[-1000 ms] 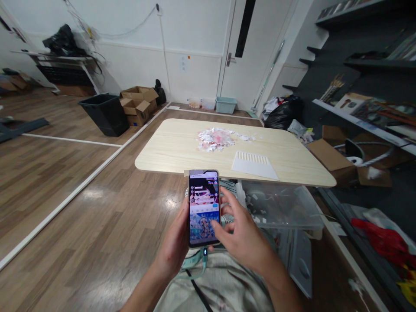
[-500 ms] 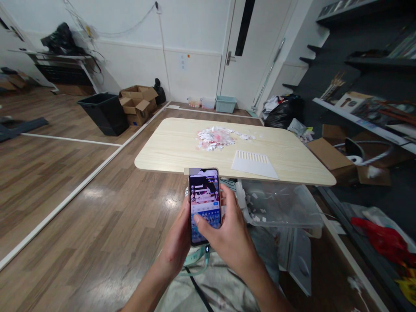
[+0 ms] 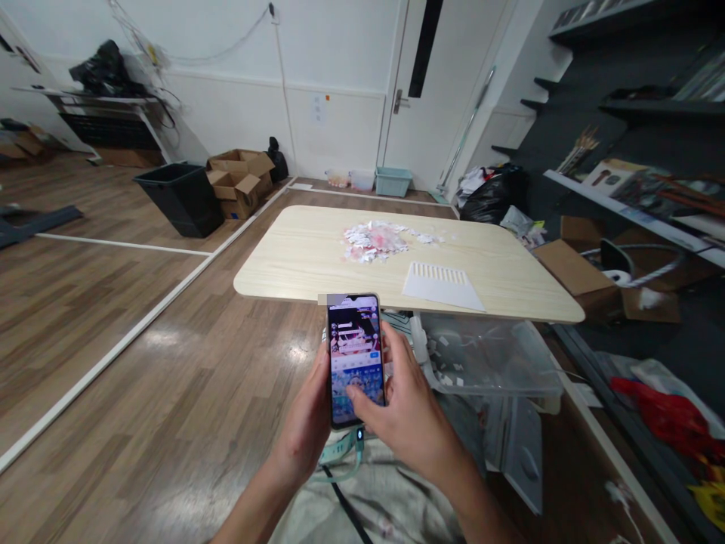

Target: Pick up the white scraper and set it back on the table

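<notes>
A smartphone (image 3: pixel 356 359) is held upright in front of me, its screen lit with a chat-like page above an on-screen keyboard. My left hand (image 3: pixel 306 408) is closed along its left edge. On the other side, my right hand (image 3: pixel 399 393) grips the right edge, with its thumb over the keyboard area. A green charging cable (image 3: pixel 359 446) is plugged into the phone's bottom end. Beyond the phone, a light wooden table (image 3: pixel 306 257) carries a pile of small white and pink paper pieces (image 3: pixel 377 240) and a white sheet with a row of slots (image 3: pixel 442 287).
A clear plastic bin (image 3: pixel 492 355) with a few white scraps stands under the table's near right edge. To the left are a black trash bin (image 3: pixel 181 200) and cardboard boxes (image 3: pixel 241 181). Dark shelving (image 3: pixel 646 113) and an open carton (image 3: pixel 578 264) line the right side.
My right thumb has shifted slightly right and down over the phone's keyboard area. Both hands keep hold of the phone, and the table items stay put.
</notes>
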Demonstrator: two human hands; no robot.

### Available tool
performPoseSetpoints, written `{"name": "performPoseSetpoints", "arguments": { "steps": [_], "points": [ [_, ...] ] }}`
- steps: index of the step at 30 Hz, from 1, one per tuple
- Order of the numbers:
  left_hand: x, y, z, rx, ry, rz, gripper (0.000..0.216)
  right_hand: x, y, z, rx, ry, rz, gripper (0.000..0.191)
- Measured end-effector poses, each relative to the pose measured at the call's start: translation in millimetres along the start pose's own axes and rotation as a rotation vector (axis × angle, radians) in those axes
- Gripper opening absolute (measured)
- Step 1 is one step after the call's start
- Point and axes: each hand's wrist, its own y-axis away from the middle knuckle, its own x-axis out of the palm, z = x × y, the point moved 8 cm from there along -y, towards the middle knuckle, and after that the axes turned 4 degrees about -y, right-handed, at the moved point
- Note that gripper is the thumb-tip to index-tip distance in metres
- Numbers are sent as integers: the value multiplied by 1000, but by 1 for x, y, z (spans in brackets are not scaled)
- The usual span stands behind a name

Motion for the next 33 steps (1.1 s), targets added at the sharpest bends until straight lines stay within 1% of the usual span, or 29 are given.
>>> {"name": "performPoseSetpoints", "arguments": {
  "steps": [2,4,6,9,11,14,16,19,21,25,28,33],
  "points": [
    [3,0,1,-30,-1,32,66,-1,0,-1,5,-17,21,79],
    [4,0,1,-31,0,39,67,-4,1,0,3,-11,24,79],
    [2,-1,0,-7,-3,13,65,-6,1,4,-12,18,26,87],
    [-4,-2,-1,18,-17,-41,62,-2,2,8,-30,54,81,103],
    [-5,-2,-1,18,-20,-43,62,0,1,8,-32,64,87,107],
    [-3,-2,0,-6,-8,1,61,0,0,6,-43,81,21,98],
    [-2,-1,-1,3,1,14,61,-1,0,6,-53,85,-8,94],
    [-3,-1,-3,34,-5,0,62,1,1,6,-54,70,17,100],
    [-3,-1,0,24,-20,-10,63,1,1,5,-36,51,25,98],
    [-5,-3,3,14,-29,-43,66,2,0,4,29,12,-21,87],
    [-6,-4,4,21,-31,-47,68,3,-1,5,51,22,-57,86],
    [-8,-5,4,49,-6,-55,62,6,-2,6,43,52,-111,85]
  ]
}}
